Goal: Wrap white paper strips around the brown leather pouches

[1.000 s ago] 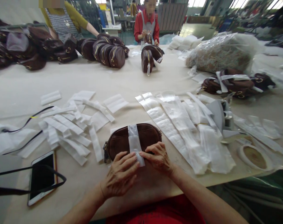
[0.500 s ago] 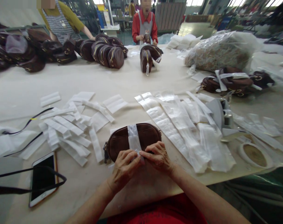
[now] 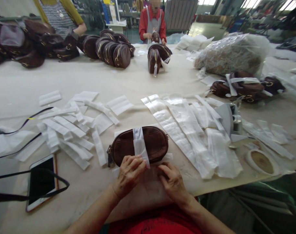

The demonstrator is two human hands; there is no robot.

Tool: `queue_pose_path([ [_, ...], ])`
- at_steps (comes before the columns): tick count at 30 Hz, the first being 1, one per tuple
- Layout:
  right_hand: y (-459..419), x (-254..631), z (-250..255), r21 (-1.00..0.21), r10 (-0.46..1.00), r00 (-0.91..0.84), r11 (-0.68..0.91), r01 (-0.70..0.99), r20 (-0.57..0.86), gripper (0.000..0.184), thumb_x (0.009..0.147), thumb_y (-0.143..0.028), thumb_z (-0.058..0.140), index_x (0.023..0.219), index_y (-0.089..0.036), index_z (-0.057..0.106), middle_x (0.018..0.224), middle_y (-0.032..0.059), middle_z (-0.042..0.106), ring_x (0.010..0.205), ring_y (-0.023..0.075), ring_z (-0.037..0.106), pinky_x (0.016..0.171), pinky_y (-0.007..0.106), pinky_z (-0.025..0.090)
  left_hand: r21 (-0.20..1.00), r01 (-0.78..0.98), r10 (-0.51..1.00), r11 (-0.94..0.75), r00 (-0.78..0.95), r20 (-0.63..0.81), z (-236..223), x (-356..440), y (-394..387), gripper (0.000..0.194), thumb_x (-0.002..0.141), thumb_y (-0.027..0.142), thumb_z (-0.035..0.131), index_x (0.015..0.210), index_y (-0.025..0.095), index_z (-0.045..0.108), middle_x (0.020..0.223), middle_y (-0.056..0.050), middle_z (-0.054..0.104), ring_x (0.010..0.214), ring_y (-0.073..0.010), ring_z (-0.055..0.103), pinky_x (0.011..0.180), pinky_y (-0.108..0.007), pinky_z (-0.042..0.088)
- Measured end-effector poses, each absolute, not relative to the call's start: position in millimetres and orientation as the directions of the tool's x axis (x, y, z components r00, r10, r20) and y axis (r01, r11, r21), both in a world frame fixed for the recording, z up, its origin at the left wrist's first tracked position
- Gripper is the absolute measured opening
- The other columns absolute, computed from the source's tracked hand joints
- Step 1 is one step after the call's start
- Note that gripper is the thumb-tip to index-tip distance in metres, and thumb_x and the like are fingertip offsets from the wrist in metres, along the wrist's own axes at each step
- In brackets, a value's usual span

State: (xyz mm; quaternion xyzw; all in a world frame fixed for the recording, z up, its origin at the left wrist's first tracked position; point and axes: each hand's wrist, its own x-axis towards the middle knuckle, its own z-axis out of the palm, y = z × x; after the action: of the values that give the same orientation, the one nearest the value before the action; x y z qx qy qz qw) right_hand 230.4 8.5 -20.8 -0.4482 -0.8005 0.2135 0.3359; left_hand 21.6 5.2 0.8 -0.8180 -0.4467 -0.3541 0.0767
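Note:
A small dark brown leather bag (image 3: 152, 144) lies in front of me, oval, with a zip along its rim and a metal ring at its right end. Around its middle runs a white wrapping strip (image 3: 139, 144). My left hand (image 3: 132, 172) is closed at the bag's near edge, with fingers pressed on the strip's lower end; its thumb is mostly hidden. Apart from the bag, just off its lower right, my right hand (image 3: 172, 182) has bent fingers and a gap between thumb and forefinger, nothing visible in it.
Loose white strips (image 3: 70, 126) lie left, and longer plastic sleeves (image 3: 186, 130) right. A tape dispenser (image 3: 230, 122) and tape roll (image 3: 261, 162) stand further right. A phone (image 3: 42, 182) lies near left. Brown bags (image 3: 113, 53) line the far side, where two people work.
My right hand has let go of the strip and moved down and right, off the bag. My left hand stays at the strip's end. The view has shifted slightly.

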Motion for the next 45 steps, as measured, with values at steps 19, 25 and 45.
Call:
queue_pose_path([
  [19, -7.4, 214.4, -1.1, -0.425, 0.452, -0.662, 0.879, 0.217, 0.598, 0.031, 0.094, -0.012, 0.033, 0.092, -0.012, 0.064, 0.077, 0.0086, 0.063, 0.079, 0.0181, 0.056, 0.068, 0.029, 0.049, 0.104, 0.817, 0.666, -0.567, 0.380, 0.642, 3.1, 25.3, 0.3, 0.017, 0.085, 0.010, 0.057, 0.102, 0.014, 0.061, 0.091, -0.006, 0.068, 0.096, -0.0199, 0.061, 0.086, -0.037, 0.040],
  [25, -18.7, 208.8, -2.4, -0.334, 0.364, -0.739, 0.922, 0.197, 0.567, 0.033, 0.094, -0.012, 0.034, 0.079, -0.015, 0.063, 0.068, 0.0062, 0.057, 0.066, 0.0154, 0.052, 0.062, 0.027, 0.045, 0.074, 0.829, 0.661, -0.555, 0.385, 0.645, -6.7, 23.5, -1.1, 0.020, 0.086, 0.008, 0.054, 0.104, 0.014, 0.061, 0.095, -0.007, 0.069, 0.099, -0.0207, 0.061, 0.089, -0.040, 0.039],
  [45, 73.2, 191.9, 70.1, -0.276, 0.211, -0.748, 0.960, 0.039, 0.630, 0.024, 0.093, -0.008, 0.039, 0.089, -0.011, 0.062, 0.074, 0.0075, 0.061, 0.077, 0.0173, 0.051, 0.071, 0.029, 0.046, 0.185, 0.721, 0.635, -0.668, 0.422, 0.647, 0.3, 7.5, 2.4, 0.027, 0.090, 0.008, 0.037, 0.103, 0.013, 0.060, 0.103, -0.009, 0.067, 0.106, -0.0205, 0.058, 0.085, -0.036, 0.046],
])
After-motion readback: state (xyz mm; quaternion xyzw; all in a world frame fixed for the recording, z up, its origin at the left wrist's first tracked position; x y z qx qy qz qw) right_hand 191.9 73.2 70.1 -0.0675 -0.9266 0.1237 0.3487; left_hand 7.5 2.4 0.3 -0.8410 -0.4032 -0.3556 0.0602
